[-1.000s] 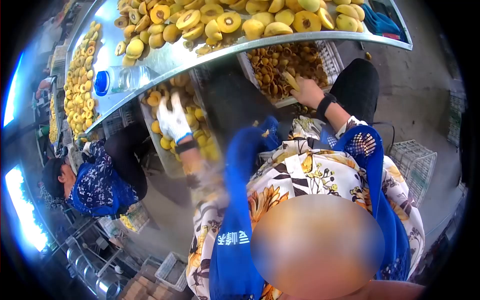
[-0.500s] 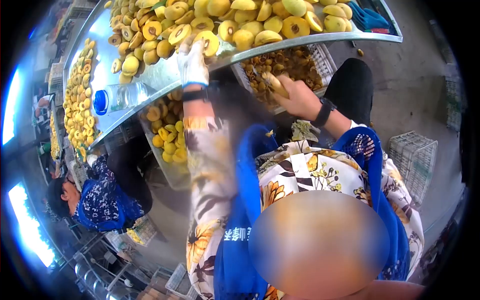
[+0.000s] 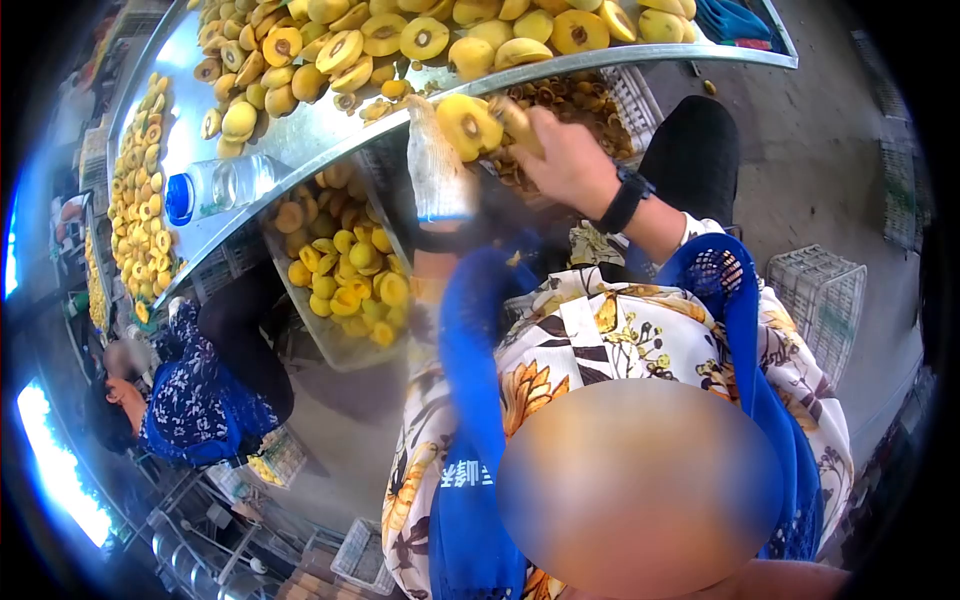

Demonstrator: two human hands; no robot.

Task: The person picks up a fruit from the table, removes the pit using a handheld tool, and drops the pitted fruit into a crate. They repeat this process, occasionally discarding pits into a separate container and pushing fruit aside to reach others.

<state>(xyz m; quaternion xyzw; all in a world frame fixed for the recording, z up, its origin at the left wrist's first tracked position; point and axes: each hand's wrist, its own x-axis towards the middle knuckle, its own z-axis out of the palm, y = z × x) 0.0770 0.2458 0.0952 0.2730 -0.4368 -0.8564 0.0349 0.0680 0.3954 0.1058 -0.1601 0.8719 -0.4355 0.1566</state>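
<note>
My left hand, in a white glove, holds a halved yellow fruit with its cut face and brown centre showing, just off the table's front edge. Beside it, my bare right hand is closed round a short light-brown tool, its tip blurred close to the fruit. Many halved yellow fruits are piled on the metal table above my hands. Beneath my hands, under the table edge, a crate holds brown scraps.
A clear bottle with a blue cap lies on the table. Below it is a crate of yellow fruit. Another person sits at the left. A white crate stands on the floor at the right. Blue cloth lies on the table's far corner.
My left hand has come off the pile, down and right, with a fruit half now in it. My right hand has moved up and left, bringing the tool to it.
</note>
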